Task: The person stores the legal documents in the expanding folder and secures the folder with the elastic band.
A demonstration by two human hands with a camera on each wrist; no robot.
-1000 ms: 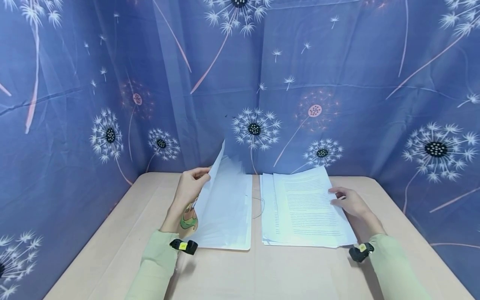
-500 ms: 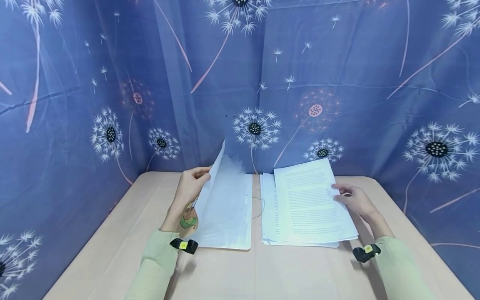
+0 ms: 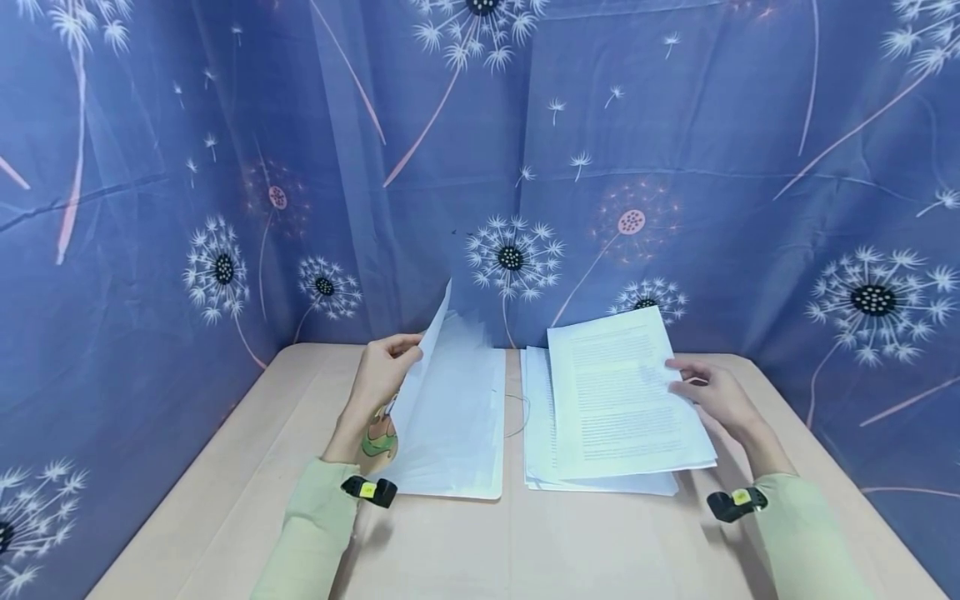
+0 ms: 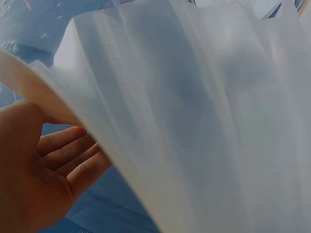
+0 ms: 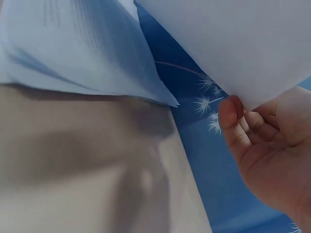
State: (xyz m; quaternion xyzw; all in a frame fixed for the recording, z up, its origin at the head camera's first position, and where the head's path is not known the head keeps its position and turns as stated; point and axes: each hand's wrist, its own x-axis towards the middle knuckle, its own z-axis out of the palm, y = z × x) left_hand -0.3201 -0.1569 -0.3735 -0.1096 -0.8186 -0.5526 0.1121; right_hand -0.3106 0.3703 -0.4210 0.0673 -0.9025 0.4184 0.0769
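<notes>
My left hand (image 3: pixel 381 372) grips the raised front cover of a clear-pocket folder (image 3: pixel 457 425) on the left of the table. In the left wrist view the thumb is behind the cover edge, and the translucent sleeves (image 4: pixel 194 121) fan out beside it. Part of a cartoon picture (image 3: pixel 378 440) shows on the cover's outside. To the right, my right hand (image 3: pixel 716 393) pinches a printed sheet (image 3: pixel 626 400) by its right edge. That sheet is tilted and raised above a stack of papers (image 3: pixel 538 433). The right wrist view shows the sheet's blank underside (image 5: pixel 243 43) between thumb and fingers.
A thin dark cord (image 3: pixel 517 414) curves between the folder and the stack. The beige table (image 3: pixel 510 550) has a blue dandelion-print curtain (image 3: pixel 450 167) standing along its back and sides.
My right hand has moved slightly right and up, lifting the printed sheet away from the stack and uncovering more pages below. The left hand and folder cover have stayed still.
</notes>
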